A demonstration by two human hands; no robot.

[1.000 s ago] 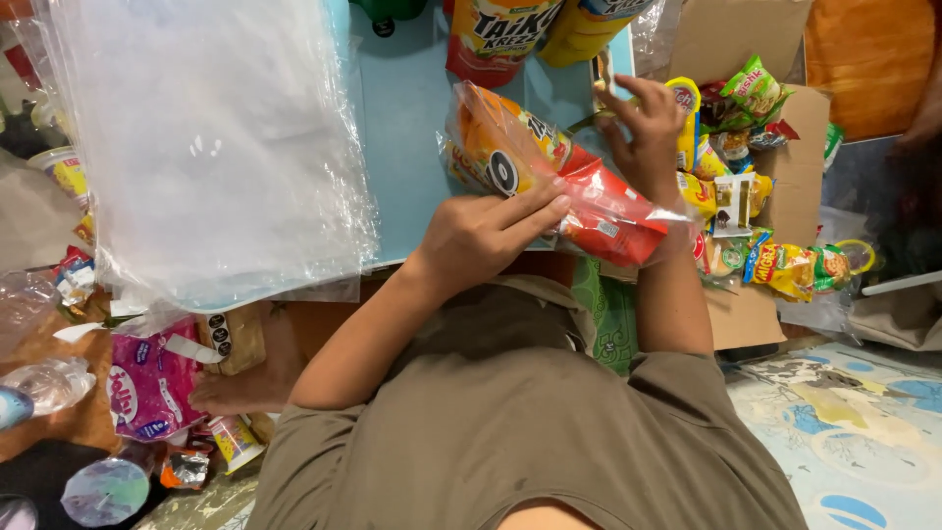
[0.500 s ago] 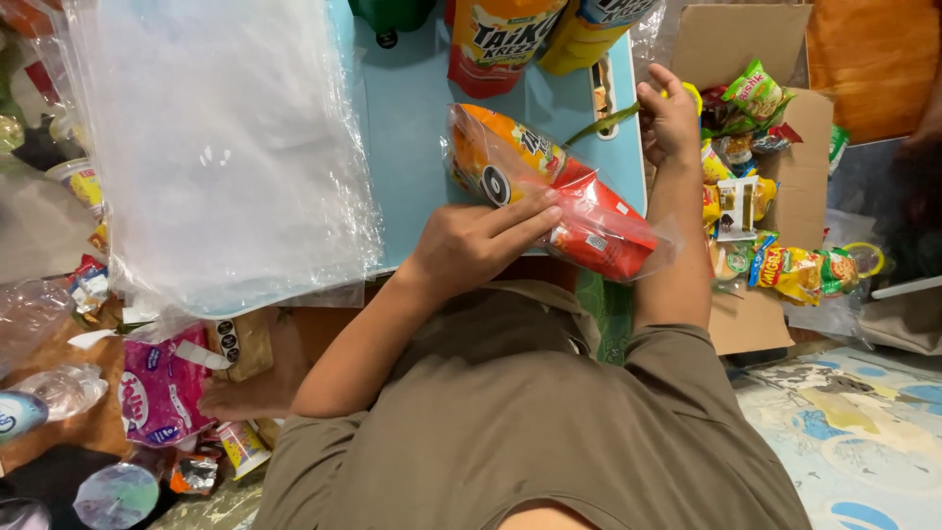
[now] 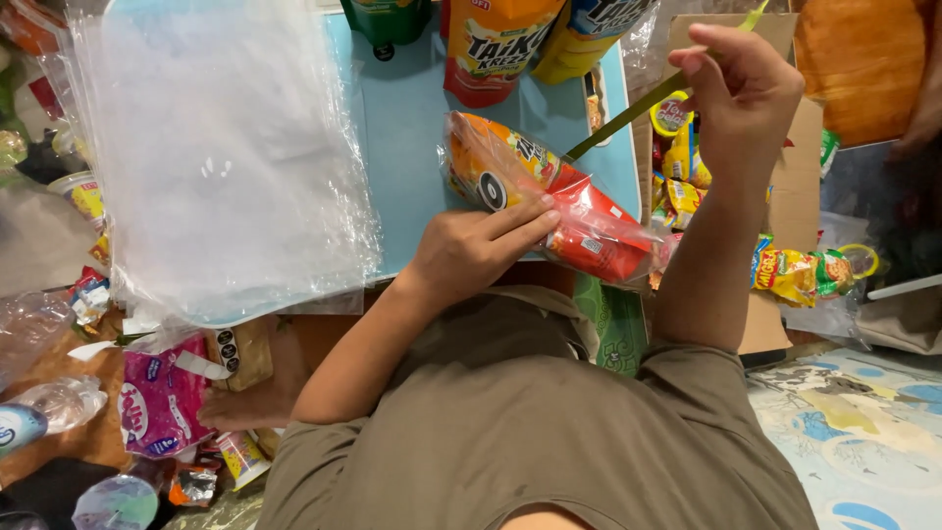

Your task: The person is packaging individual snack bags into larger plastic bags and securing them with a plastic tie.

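A clear plastic bag packed with orange and red snack packets lies across the near edge of the light blue table. My left hand presses down on the bag's middle, fingers over the red packet. My right hand is raised above and to the right of the bag, pinching a thin green ribbon that runs taut from the bag's neck up to my fingers.
A stack of clear plastic bags covers the table's left half. Large snack pouches stand at the far edge. A cardboard box of small packets sits right. A pink packet, a bottle and wrappers litter the floor at left.
My right hand has risen up and to the right, drawing the green ribbon taut away from the bag. My left hand has stayed on the bag.
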